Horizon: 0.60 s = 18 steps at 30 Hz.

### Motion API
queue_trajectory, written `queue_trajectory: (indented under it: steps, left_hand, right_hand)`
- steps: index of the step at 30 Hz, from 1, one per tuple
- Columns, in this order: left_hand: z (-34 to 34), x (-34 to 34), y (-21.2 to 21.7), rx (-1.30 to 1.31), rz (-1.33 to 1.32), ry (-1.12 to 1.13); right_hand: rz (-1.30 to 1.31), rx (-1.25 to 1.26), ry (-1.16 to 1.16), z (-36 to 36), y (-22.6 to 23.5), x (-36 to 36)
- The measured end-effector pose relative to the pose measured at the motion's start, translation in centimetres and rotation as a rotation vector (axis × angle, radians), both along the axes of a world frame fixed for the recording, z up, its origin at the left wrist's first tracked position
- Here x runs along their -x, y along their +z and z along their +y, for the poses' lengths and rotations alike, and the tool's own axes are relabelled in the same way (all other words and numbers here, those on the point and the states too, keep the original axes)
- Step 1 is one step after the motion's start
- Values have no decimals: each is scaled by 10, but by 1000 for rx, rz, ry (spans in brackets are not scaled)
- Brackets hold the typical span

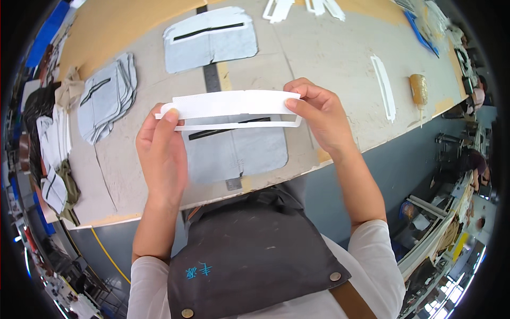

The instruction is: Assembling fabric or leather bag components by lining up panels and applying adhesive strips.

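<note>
Dark apron [255, 250] filling lower centre; mid-frame, my left hand [163, 146] and right hand [323, 118] are pinching a white strip [228, 104] by its ends!

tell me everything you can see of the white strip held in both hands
The white strip is long, thin and matte, looking like paper or thin film. A broad band runs above a narrow lower bar, with a long gap between them showing the grey-blue panel beyond. It is held stretched out roughly level, its left end pinched by the left hand, its right end by the right hand, thumbs on its visible face. Whether it is one layer or two is unclear.
</note>
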State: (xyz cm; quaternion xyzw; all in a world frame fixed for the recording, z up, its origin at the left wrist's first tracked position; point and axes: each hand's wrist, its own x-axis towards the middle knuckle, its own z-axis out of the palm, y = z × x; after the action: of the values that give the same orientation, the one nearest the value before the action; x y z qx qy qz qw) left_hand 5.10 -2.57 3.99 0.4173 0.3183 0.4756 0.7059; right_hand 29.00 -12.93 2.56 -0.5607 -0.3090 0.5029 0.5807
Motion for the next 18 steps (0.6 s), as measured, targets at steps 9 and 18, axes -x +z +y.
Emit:
queue_trajectory:
  steps: [9,18]
  left_hand:
    - [19,51,-23,85,486,-162]
    - [27,46,-26,62,711,-239]
  right_hand:
    - [-140,221,93,10,0,12]
    - [-195,279,0,10,-5,11]
